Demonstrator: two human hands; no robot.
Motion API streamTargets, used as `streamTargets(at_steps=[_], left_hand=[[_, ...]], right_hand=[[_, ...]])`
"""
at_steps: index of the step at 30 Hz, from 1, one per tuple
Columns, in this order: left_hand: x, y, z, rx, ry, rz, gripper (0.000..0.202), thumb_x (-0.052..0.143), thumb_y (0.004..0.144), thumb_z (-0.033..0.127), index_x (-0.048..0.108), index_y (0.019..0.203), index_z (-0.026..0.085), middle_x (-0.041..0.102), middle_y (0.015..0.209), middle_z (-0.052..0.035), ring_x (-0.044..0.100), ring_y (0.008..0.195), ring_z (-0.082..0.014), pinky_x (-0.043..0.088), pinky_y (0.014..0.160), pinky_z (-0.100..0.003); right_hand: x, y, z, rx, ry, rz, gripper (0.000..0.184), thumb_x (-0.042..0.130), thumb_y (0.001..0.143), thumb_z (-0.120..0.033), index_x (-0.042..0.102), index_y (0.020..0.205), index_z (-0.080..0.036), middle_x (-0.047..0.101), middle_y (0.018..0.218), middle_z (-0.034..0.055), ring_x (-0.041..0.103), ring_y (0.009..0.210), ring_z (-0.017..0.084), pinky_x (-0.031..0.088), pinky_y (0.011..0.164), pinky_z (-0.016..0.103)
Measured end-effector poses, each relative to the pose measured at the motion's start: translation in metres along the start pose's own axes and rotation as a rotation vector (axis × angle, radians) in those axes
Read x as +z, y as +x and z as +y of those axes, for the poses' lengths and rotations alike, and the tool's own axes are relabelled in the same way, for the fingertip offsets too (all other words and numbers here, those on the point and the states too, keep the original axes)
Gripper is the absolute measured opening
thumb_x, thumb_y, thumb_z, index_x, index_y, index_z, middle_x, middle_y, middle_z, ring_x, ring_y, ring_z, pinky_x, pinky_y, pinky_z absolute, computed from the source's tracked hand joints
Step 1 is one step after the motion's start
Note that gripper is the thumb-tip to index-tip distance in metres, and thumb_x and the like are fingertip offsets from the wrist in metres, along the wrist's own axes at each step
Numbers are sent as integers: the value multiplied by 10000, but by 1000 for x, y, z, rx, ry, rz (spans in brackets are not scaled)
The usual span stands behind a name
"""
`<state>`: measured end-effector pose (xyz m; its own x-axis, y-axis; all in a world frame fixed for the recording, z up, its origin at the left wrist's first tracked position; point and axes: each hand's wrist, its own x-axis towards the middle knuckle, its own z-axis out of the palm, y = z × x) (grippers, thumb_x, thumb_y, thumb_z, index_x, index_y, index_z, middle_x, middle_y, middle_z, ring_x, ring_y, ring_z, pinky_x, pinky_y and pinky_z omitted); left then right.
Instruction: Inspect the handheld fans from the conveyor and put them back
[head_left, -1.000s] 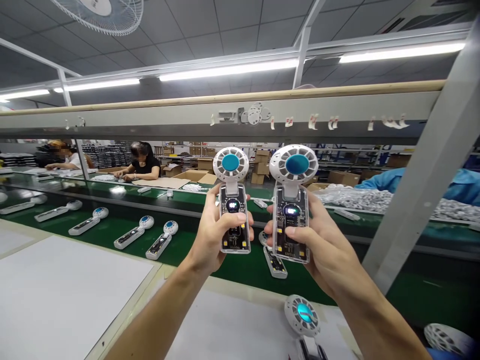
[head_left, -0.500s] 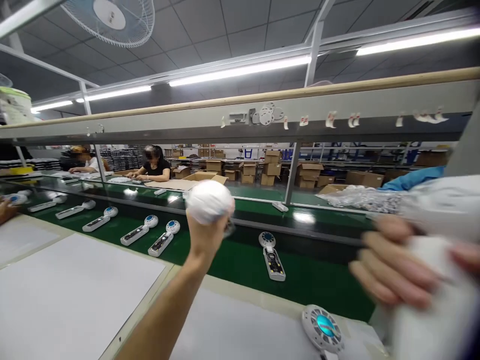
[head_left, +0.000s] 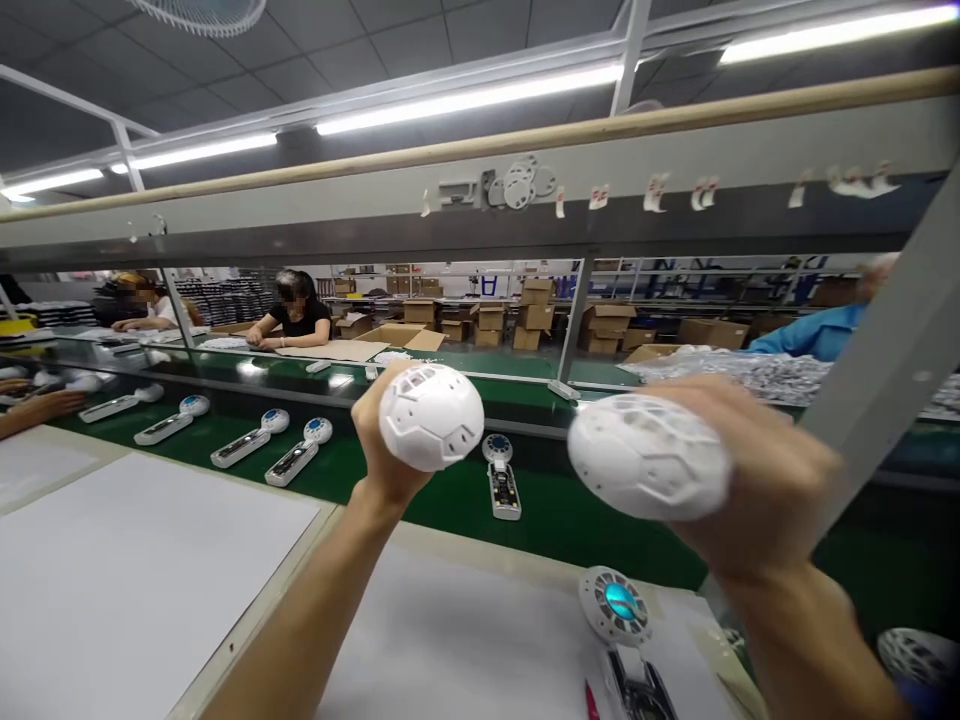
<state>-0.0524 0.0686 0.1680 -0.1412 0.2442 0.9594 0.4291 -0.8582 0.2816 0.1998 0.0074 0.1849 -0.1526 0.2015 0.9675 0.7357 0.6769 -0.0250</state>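
Observation:
My left hand (head_left: 381, 440) is closed around a white rounded plastic shell (head_left: 433, 418) with a football-like panel pattern and slots, held up over the green belt. My right hand (head_left: 776, 490) grips a similar white shell (head_left: 649, 460), slightly blurred, at about the same height. Both pieces face me with their domed side, and what lies behind them is hidden. Below, on the white work surface, lies a small handheld fan (head_left: 615, 607) with a glowing blue hub and an opened handle showing dark inner parts.
Several opened handheld fans (head_left: 292, 452) lie along the green belt (head_left: 435, 530), one (head_left: 502, 480) between my hands. A red pointed object (head_left: 591, 700) is at the front edge. A slanted grey post (head_left: 892, 370) stands at right. Co-workers (head_left: 296, 315) sit across; another's hand (head_left: 45, 408) is at left.
My right hand, with its white piece, has swung from the far right towards the middle, beside my left. The left piece's patterned face now shows clearly. The camera view has tilted down.

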Motion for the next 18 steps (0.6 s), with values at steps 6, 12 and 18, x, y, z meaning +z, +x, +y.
streamTargets(at_steps=[6, 12, 18], left_hand=[[17, -1, -31, -282, 71, -286, 276, 741, 703, 247, 650, 952, 171, 692, 1013, -100, 651, 997, -273, 534, 876, -386], [39, -45, -80, -567, 62, -701, 189, 791, 706, 208, 705, 863, 145, 727, 833, -38, 692, 837, -228, 541, 715, -299], [51, -88, -123, -770, 266, -838, 276, 659, 926, 356, 655, 1082, 129, 685, 1032, -57, 668, 919, -187, 565, 838, -380]], right_hand=[[44, -13, 35, 441, -10, -343, 198, 730, 758, -308, 672, 906, -191, 667, 1039, 96, 654, 901, 265, 502, 716, 334], [79, -68, 82, 964, -7, -745, 304, 743, 822, -437, 721, 900, -143, 750, 892, 80, 708, 910, 258, 531, 717, 287], [92, -98, 102, 1058, -197, -964, 273, 630, 968, -384, 664, 1083, -138, 682, 1103, 81, 661, 1018, 217, 531, 927, 433]])
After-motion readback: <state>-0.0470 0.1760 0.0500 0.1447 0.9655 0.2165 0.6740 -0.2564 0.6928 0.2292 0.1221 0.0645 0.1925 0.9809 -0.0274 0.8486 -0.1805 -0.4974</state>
